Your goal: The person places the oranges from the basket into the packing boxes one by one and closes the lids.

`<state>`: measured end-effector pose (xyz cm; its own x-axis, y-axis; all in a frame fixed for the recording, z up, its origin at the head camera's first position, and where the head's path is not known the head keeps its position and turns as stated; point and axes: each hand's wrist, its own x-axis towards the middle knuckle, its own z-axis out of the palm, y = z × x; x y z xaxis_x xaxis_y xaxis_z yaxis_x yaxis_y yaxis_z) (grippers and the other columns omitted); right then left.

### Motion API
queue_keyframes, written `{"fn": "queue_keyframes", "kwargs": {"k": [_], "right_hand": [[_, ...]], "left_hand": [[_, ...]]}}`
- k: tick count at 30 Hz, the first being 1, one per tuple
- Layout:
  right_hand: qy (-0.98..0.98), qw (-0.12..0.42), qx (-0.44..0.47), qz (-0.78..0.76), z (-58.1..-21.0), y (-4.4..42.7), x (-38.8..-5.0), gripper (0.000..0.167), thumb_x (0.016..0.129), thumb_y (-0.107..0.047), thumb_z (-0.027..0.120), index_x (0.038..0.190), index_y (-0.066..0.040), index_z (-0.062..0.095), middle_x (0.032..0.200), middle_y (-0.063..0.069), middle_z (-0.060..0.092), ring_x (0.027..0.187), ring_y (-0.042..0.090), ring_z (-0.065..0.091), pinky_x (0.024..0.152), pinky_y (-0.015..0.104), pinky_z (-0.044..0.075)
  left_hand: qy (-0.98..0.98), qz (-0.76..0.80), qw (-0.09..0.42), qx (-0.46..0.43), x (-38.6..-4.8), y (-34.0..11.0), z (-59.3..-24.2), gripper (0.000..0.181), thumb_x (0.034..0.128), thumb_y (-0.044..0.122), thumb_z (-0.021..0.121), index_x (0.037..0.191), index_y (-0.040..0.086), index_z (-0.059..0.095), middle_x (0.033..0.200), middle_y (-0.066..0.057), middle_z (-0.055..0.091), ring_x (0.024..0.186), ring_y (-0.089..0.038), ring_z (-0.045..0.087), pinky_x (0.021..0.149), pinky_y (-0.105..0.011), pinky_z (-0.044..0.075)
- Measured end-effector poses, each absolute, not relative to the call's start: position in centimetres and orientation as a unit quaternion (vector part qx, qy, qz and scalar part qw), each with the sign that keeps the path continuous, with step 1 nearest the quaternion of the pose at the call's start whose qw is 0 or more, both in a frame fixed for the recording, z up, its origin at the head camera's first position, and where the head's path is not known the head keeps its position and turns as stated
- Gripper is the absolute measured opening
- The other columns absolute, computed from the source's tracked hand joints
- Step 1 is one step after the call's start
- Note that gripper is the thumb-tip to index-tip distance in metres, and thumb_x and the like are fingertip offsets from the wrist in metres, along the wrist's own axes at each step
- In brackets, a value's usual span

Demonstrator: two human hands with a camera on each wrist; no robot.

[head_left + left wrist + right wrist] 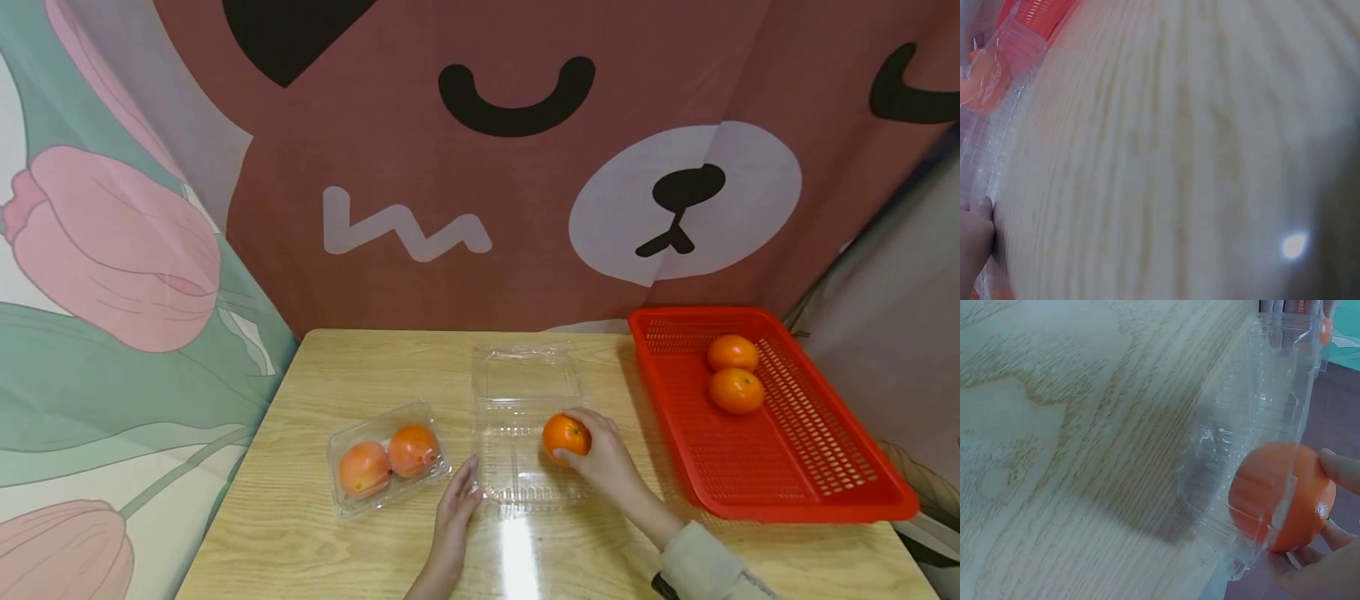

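Observation:
An orange [564, 437] is gripped by my right hand [600, 454] at the right side of an open clear plastic box [513, 467], whose lid [528, 371] lies back toward the wall. In the right wrist view the orange [1272, 494] shows partly behind the box's clear wall, with thumb and fingertips around it. My left hand [453, 508] rests against the box's near left corner, fingers fairly straight. In the left wrist view only part of that hand [974, 240] shows at the edge. Left of it sits a closed clear box [382, 496] with two oranges [365, 469] inside.
A red plastic basket [795, 492] stands on the right of the wooden table [300, 533], holding two oranges [735, 390] near its far end. Behind the table hangs a printed cloth [405, 292] with a bear's face.

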<state>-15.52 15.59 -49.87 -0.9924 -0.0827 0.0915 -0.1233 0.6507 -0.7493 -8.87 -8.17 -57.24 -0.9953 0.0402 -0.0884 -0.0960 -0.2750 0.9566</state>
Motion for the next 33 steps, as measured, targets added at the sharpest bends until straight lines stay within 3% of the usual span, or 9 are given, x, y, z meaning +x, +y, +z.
{"fn": "queue_keyframes", "kwargs": {"k": [33], "right_hand": [[-0.918, 0.040, 0.083, 0.385, -50.5, 15.5, -15.9, 0.051, 0.077, -0.001, 0.082, 0.125, 0.000, 0.064, 0.139, 0.024, 0.052, 0.130, 0.044, 0.043, 0.105, 0.062, 0.037]], "left_hand": [[0.603, 0.796, 0.056, -0.030, -9.0, -8.3, -57.5, 0.056, 0.1006, 0.011, 0.051, 0.152, -0.001, 0.032, 0.160, -0.016, 0.027, 0.148, -0.034, 0.019, 0.103, -0.010, 0.030]]}}
